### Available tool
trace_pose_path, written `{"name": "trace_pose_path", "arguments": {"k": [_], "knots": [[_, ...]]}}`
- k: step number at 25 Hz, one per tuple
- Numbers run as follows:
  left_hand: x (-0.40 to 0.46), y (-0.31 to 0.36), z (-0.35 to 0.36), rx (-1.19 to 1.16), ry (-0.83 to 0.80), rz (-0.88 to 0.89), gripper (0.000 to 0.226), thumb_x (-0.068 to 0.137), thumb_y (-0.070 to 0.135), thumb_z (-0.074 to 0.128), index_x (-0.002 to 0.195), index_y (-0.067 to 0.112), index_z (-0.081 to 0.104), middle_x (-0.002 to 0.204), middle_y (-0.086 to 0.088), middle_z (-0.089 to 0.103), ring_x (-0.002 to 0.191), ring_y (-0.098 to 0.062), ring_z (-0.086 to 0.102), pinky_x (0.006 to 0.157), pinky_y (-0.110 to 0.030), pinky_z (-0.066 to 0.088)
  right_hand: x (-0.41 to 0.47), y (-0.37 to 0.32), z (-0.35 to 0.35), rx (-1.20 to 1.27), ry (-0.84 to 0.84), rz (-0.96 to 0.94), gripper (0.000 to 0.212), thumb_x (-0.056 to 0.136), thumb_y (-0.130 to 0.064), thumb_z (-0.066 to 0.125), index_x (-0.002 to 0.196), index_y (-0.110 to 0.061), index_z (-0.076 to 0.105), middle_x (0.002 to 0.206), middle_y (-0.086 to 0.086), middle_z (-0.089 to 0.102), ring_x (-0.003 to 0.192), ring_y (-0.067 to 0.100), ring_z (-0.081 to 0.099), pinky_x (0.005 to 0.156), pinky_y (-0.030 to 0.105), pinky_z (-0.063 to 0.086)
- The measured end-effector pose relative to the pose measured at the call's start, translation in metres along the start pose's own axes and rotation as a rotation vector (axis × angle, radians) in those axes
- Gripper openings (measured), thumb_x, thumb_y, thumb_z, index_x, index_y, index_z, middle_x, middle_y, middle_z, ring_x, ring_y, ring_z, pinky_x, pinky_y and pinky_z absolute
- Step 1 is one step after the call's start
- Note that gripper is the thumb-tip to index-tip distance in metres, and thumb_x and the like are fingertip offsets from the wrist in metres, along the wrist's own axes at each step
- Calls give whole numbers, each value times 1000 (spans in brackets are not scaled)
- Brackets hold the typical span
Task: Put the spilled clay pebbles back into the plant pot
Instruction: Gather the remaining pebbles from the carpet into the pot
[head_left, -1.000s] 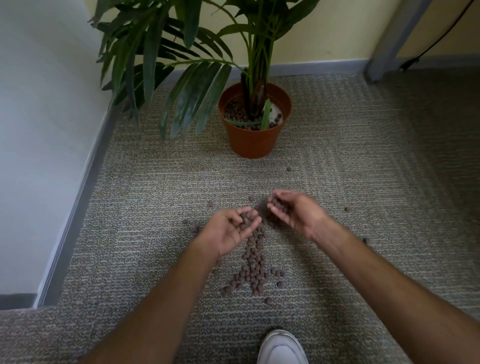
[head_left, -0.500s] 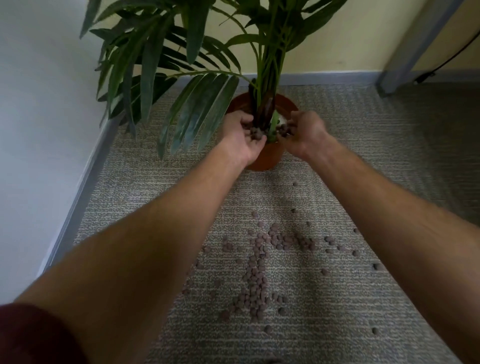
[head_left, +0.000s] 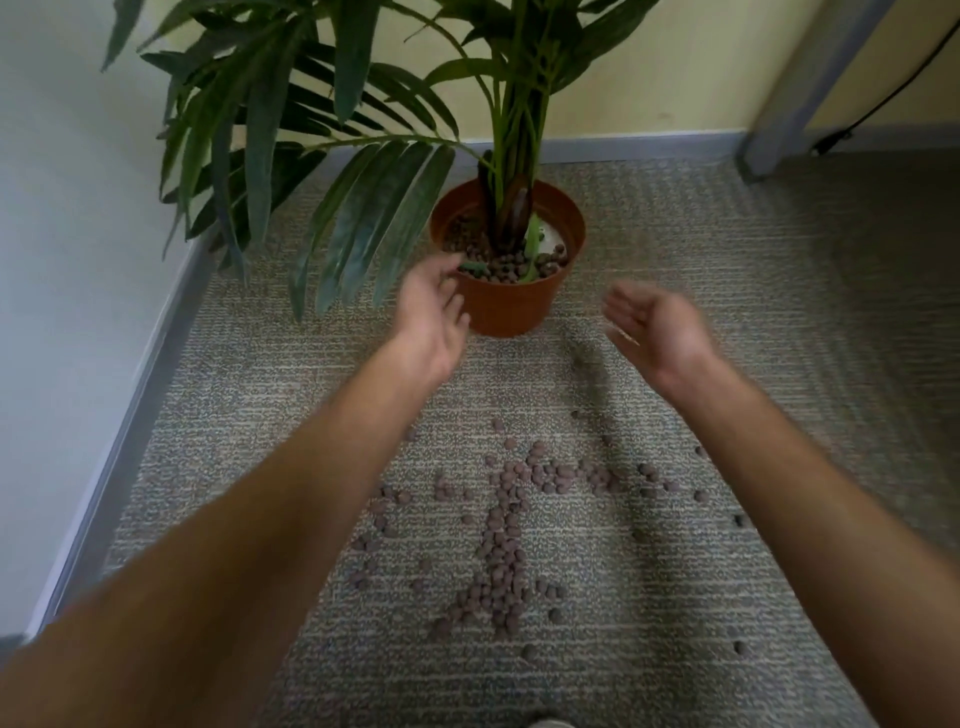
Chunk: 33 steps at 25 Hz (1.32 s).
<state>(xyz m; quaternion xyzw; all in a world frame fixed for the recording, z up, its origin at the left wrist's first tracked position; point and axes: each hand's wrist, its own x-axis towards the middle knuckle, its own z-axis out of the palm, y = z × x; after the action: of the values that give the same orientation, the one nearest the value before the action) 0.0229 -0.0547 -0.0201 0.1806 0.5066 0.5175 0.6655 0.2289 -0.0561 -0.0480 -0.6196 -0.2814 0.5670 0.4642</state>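
Brown pebbles (head_left: 501, 540) before terracotta pot (head_left: 506, 306)

grey-beige ribbed carpet (head_left: 727, 322) spreads under and around both hands. a white wall (head_left: 62, 260) with a grey baseboard (head_left: 150, 374) runs left of the left hand. beyond both hands, a yellow wall (head_left: 675, 67); far right of the right hand, a grey post (head_left: 789, 88) and a black cable (head_left: 883, 104).
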Motion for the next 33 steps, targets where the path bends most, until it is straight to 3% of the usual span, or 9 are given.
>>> {"name": "trace_pose_path", "arguments": {"k": [4, 7, 9, 14, 20, 26, 28, 30, 33], "knots": [[-36, -68, -87, 661, 203, 96, 64, 96, 36, 44, 151, 21, 17, 159, -3, 17, 143, -24, 22, 113, -47, 19, -46, 96, -90, -563, 253, -180, 48, 95, -36, 52, 135, -10, 52, 132, 3, 55, 121, 18, 49, 104, 35, 36], [-58, -132, -157, 1331, 299, 151, 75, 95, 53, 32, 150, 9, 9, 160, -11, 5, 147, -28, 0, 117, -55, 5, -82, 166, -147, -977, 350, -235, 65, 90, -52, 37, 135, -6, 47, 139, 19, 48, 130, 36, 42, 110, 49, 31], [-75, -159, -188, 1548, 325, 148, 83, 93, 61, 26, 151, 7, 1, 160, -13, -6, 146, -28, -14, 117, -51, -7, -110, 199, -167, -1141, 354, -231, 72, 91, -54, 30, 140, -3, 41, 148, 21, 39, 138, 37, 31, 115, 51, 23], [-116, -183, -210, 1699, 326, 139, 103, 82, 76, 19, 150, 3, -6, 159, -16, -10, 146, -30, -14, 118, -50, -2, -163, 242, -169, -1419, 262, -193, 75, 94, -57, 19, 151, -9, 23, 160, 14, 19, 147, 32, 16, 117, 53, 19], [-113, -192, -194, 1816, 203, 112, 115, 73, 85, 1, 148, -1, -9, 157, -22, -11, 146, -35, -10, 118, -50, 0, -141, 230, -128, -1522, 144, -167, 79, 94, -64, 6, 152, -13, -9, 158, 18, -14, 146, 31, -13, 119, 46, -2], [-95, -192, -155, 1947, -283, 299, 108, 75, 86, 8, 146, 10, -22, 151, -11, -34, 140, -28, -30, 118, -46, -10, -97, 197, -67, -1579, -226, -325, 83, 92, -69, 8, 148, -16, -22, 155, 17, -27, 145, 31, -21, 117, 44, -8], [-95, -191, -149, 1969, -457, 376, 112, 73, 89, 15, 148, 12, -18, 151, -7, -35, 140, -23, -32, 116, -44, -13, -98, 194, -49, -1614, -385, -429, 83, 91, -71, 9, 150, -19, -20, 156, 14, -26, 145, 30, -20, 119, 45, -6], [-96, -189, -155, 1967, -458, 418, 120, 68, 93, 20, 149, 12, -15, 152, -7, -33, 140, -20, -33, 114, -46, -15, -105, 196, -40, -1578, -447, -531, 81, 92, -70, 12, 154, -20, -7, 160, 10, -16, 148, 28, -11, 120, 50, 3], [-105, -189, -177, 1964, -294, 386, 132, 58, 99, 26, 150, 10, -10, 156, -12, -25, 142, -26, -28, 114, -51, -12, -116, 201, -53, -1456, -197, -561, 79, 91, -68, 13, 152, -18, 19, 162, 11, 9, 148, 28, 10, 118, 54, 11]]}}
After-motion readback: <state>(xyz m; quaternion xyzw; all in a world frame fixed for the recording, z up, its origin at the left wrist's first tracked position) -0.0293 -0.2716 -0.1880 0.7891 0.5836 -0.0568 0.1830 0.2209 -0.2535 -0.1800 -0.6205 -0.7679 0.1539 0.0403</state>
